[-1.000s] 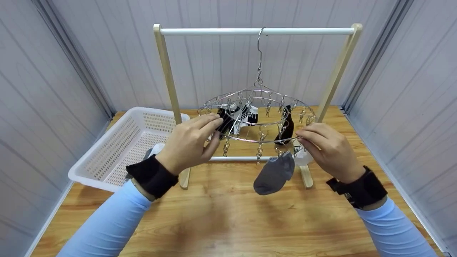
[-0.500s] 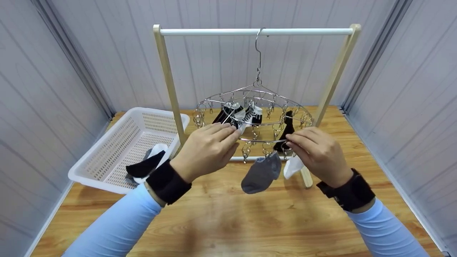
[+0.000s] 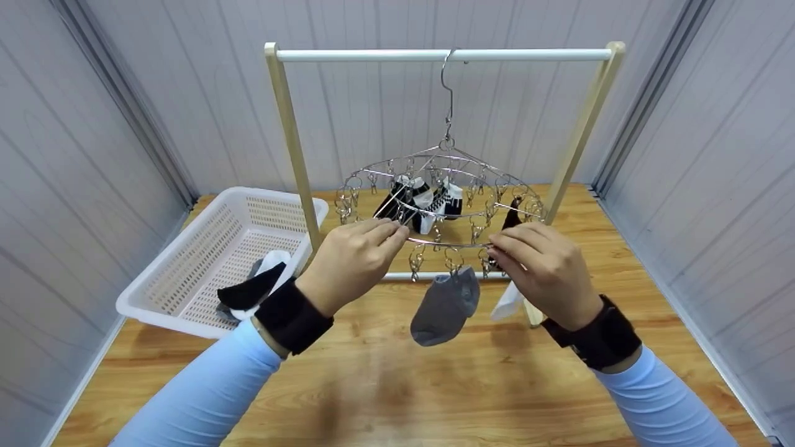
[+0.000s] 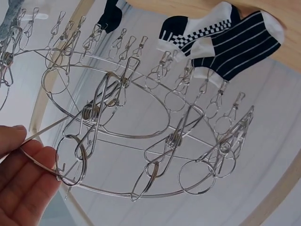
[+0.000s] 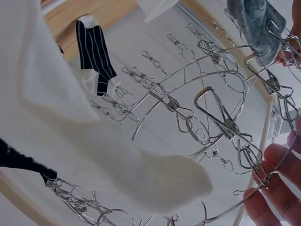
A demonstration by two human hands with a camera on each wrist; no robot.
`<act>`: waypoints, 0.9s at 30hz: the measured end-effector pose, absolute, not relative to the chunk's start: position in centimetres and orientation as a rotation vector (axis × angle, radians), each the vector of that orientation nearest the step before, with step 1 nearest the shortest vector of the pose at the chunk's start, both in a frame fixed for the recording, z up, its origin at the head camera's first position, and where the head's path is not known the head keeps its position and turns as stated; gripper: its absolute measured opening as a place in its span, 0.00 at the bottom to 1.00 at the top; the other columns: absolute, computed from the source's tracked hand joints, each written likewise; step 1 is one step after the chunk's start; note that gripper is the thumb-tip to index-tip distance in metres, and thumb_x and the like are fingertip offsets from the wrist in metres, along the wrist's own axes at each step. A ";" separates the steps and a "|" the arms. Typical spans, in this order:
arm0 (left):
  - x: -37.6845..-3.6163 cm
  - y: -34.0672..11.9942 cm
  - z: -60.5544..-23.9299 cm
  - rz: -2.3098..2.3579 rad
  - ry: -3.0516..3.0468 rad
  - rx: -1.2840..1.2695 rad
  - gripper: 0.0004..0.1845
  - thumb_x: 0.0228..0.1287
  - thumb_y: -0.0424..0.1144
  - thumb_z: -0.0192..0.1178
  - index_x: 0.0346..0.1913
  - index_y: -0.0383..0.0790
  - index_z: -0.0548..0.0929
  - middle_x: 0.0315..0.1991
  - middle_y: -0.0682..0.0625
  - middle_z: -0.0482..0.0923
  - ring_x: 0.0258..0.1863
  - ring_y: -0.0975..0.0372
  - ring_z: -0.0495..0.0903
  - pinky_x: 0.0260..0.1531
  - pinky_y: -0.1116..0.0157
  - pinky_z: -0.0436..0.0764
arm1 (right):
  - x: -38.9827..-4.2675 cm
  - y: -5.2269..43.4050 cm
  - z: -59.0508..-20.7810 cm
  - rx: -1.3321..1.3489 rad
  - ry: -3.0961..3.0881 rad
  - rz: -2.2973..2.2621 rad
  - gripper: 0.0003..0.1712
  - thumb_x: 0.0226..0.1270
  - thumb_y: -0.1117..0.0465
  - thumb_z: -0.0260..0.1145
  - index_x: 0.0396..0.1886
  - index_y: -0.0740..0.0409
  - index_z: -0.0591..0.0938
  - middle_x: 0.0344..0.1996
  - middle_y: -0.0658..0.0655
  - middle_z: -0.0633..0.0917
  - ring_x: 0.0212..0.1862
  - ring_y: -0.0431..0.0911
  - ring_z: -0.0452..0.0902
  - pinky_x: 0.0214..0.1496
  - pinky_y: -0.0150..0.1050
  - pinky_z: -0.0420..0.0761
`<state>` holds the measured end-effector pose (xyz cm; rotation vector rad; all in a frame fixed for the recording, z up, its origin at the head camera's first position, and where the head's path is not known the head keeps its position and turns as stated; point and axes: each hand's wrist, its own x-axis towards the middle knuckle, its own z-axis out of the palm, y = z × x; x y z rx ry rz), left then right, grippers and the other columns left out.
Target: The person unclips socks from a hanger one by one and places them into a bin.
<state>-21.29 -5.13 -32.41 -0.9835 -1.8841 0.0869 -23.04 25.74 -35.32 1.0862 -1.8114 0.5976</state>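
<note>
My left hand (image 3: 351,261) pinches the outer wire ring of the round clip hanger (image 3: 435,198), thumb and fingers closed on the rim at its near left side; the left wrist view confirms the fingertips (image 4: 28,160) on the wire beside a clip. My right hand (image 3: 540,267) pinches the same ring at its near right side, close by the clip that carries the white sock (image 3: 509,301). The hanger hangs by its hook from the white rail (image 3: 435,55) of the wooden rack, over the middle of the table (image 3: 397,385) toward its far edge. A grey sock (image 3: 444,304) hangs from a near clip between my hands; striped and dark socks hang on the far side. In my judgement, the ring should be kept level and turned slowly, both pinches light, so the hook stays seated on the rail and no sock swings loose. A white basket (image 3: 186,273) with more socks sits at the table's left edge.
</note>
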 end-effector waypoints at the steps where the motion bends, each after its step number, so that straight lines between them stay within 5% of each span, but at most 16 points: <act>1: -21.3 -5.2 -32.4 0.088 -1.890 -0.984 0.07 0.66 0.26 0.72 0.45 0.35 0.93 0.38 0.45 0.93 0.36 0.55 0.93 0.41 0.62 0.93 | -22.9 25.6 -35.3 1.084 -1.801 0.605 0.18 0.83 0.55 0.67 0.45 0.66 0.92 0.37 0.62 0.92 0.39 0.58 0.88 0.46 0.52 0.88; 13: -21.7 -5.4 -32.7 0.081 -1.912 -0.976 0.05 0.67 0.25 0.71 0.44 0.34 0.92 0.39 0.44 0.93 0.38 0.55 0.93 0.43 0.62 0.93 | -20.6 23.1 -36.2 1.118 -1.655 0.770 0.16 0.80 0.58 0.70 0.40 0.69 0.91 0.36 0.63 0.91 0.35 0.56 0.87 0.41 0.46 0.88; 18: -21.7 -5.4 -32.8 0.074 -1.914 -0.974 0.06 0.67 0.26 0.71 0.44 0.34 0.92 0.39 0.44 0.93 0.38 0.54 0.94 0.43 0.61 0.93 | -20.0 22.6 -37.3 1.105 -1.847 0.798 0.18 0.81 0.56 0.68 0.47 0.71 0.90 0.41 0.66 0.93 0.41 0.57 0.91 0.47 0.49 0.90; 27: -21.8 -5.4 -33.0 0.049 -1.930 -0.967 0.07 0.66 0.24 0.71 0.45 0.34 0.91 0.39 0.45 0.93 0.38 0.54 0.93 0.43 0.62 0.93 | -20.3 21.6 -38.3 1.071 -2.086 0.839 0.22 0.66 0.70 0.75 0.58 0.77 0.85 0.53 0.72 0.90 0.54 0.63 0.91 0.57 0.56 0.91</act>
